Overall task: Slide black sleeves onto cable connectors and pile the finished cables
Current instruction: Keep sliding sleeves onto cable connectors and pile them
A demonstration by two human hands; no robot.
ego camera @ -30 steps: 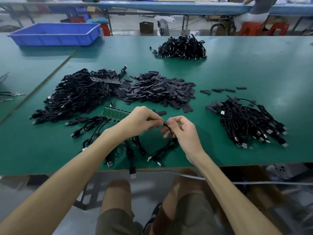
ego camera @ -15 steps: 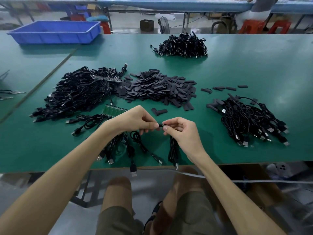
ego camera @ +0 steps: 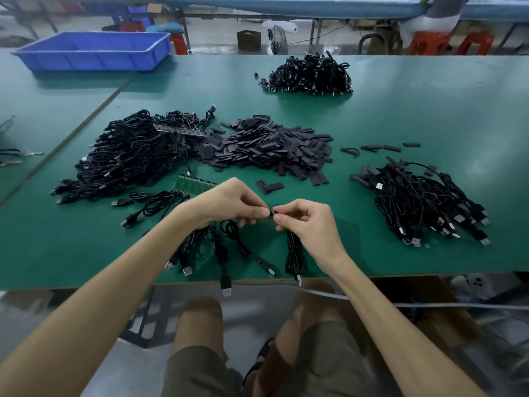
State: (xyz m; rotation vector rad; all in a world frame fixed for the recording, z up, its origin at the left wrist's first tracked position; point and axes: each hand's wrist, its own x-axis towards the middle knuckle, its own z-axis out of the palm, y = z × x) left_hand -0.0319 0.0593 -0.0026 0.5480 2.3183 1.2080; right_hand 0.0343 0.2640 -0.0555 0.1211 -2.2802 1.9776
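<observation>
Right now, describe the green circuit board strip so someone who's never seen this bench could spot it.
On the green table, find the largest tangle of black cables, on the left. At its near edge, just beyond the left hand, lies the green circuit board strip. It alone is flat and bright green; its neighbours are black cables.

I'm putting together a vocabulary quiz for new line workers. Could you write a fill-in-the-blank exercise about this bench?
1. The rectangular plastic tray at the far left is ____ in colour.
2. The heap of flat black sleeves lies to the ____ of the largest tangle of black cables.
3. The left hand and right hand pinch one small black piece above a ____ table top.
Missing words: blue; right; green.
</observation>
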